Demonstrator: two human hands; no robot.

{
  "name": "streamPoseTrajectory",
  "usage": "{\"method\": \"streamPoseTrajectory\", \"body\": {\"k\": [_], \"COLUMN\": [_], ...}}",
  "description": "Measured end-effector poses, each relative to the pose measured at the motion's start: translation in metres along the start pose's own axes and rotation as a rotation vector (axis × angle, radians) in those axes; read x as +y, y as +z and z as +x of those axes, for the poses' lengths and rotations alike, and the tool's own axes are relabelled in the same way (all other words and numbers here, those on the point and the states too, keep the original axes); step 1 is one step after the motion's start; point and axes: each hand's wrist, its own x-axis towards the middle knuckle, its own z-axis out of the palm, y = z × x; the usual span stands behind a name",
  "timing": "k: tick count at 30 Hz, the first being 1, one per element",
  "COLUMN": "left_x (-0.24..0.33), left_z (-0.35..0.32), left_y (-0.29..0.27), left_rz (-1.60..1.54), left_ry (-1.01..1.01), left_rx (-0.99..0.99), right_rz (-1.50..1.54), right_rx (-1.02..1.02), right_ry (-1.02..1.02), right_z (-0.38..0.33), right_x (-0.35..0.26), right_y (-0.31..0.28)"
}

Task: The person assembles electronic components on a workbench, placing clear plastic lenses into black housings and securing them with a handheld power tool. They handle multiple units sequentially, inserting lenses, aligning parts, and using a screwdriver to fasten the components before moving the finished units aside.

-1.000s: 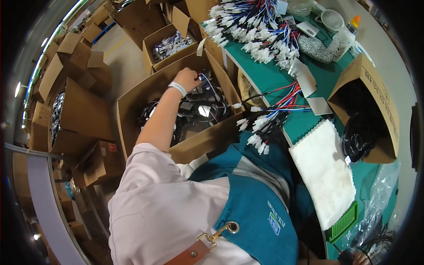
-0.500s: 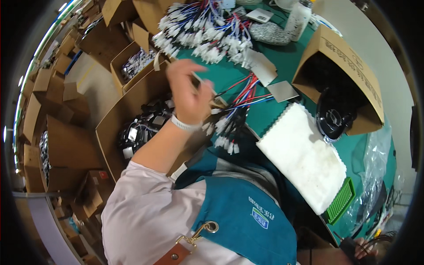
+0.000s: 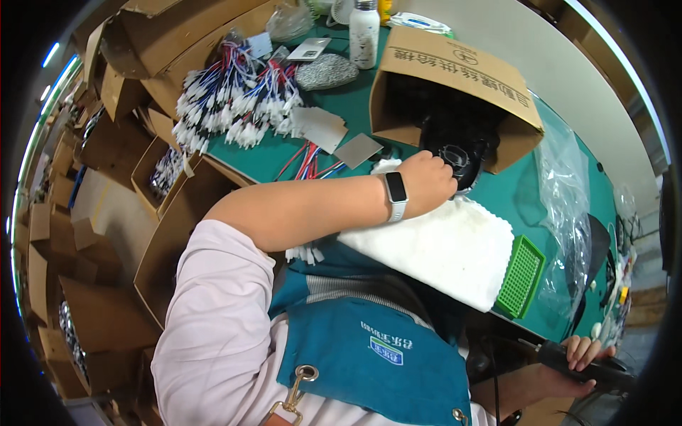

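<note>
My left hand (image 3: 425, 183) reaches across the white cloth (image 3: 444, 252), its fingers curled at the near edge of a glossy black round housing (image 3: 456, 162). The fingertips are partly hidden; they appear to grip the edge. This housing sits at the mouth of a cardboard box (image 3: 455, 64) lying on its side, with more black parts dark inside. At the lower right my right hand (image 3: 584, 358) is wrapped around a black electric screwdriver (image 3: 561, 357), whose thin tip points left. Under my left forearm lie red, blue and black wires (image 3: 307, 162) with white connectors.
A green work mat (image 3: 341, 106) covers the table. Wire bundles (image 3: 234, 99), metal plates (image 3: 357, 150) and a white bottle (image 3: 364, 35) stand farther off. A green perforated tray (image 3: 521, 277) and clear plastic bag (image 3: 565, 206) lie right. Cardboard boxes (image 3: 106, 326) crowd the left.
My left hand has moved right, from above the wires and the parts box on the left to the black housing. The view has turned right, bringing my right hand and the screwdriver further in.
</note>
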Motion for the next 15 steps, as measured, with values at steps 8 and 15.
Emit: {"method": "streamPoseTrajectory", "body": {"k": [8,15], "left_x": [0.069,0.072], "left_z": [-0.018,-0.032], "left_y": [-0.06,-0.092], "left_rz": [-0.153,-0.575], "left_ry": [0.098,0.09], "left_rx": [0.105,0.067], "right_rz": [-0.018,-0.077], "right_rx": [0.027,0.056], "right_ry": [-0.036,-0.092], "right_z": [-0.004,0.015], "right_x": [-0.003,0.015], "right_y": [-0.015,-0.012]}}
